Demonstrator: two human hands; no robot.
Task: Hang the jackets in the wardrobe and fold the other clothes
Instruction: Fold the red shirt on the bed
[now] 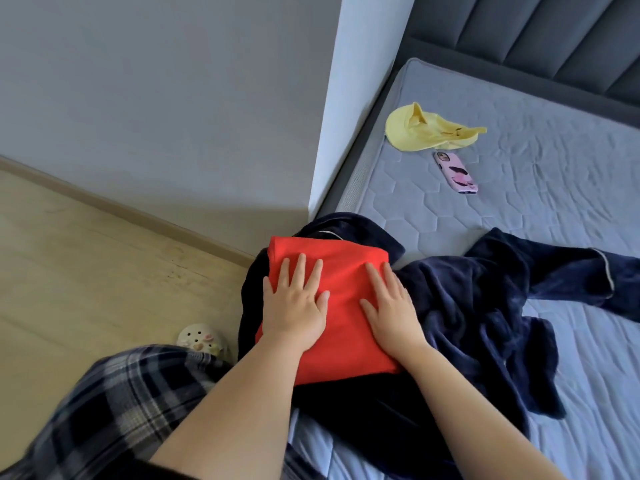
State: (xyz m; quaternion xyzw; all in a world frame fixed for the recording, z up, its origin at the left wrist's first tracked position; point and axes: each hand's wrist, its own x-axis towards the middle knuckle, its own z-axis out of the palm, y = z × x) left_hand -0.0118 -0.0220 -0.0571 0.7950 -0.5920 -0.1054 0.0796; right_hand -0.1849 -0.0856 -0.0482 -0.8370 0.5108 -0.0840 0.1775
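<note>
A folded red garment (341, 271) lies on top of a dark navy fleece garment (478, 306) at the near left corner of the bed. My left hand (294, 306) presses flat on the red fold's left half with its fingers spread. Beside it, my right hand (389, 306) lies flat on the right half, fingers straight. The navy garment spreads rumpled to the right, one sleeve (561, 271) reaching toward the bed's right side. Part of it is hidden under the red garment.
A yellow cloth (426, 129) and a pink phone (456, 172) lie farther back on the grey quilted mattress (554, 168). A white wall corner (346, 116) stands left of the bed. A pale slipper (201, 337) sits on the wooden floor (86, 271).
</note>
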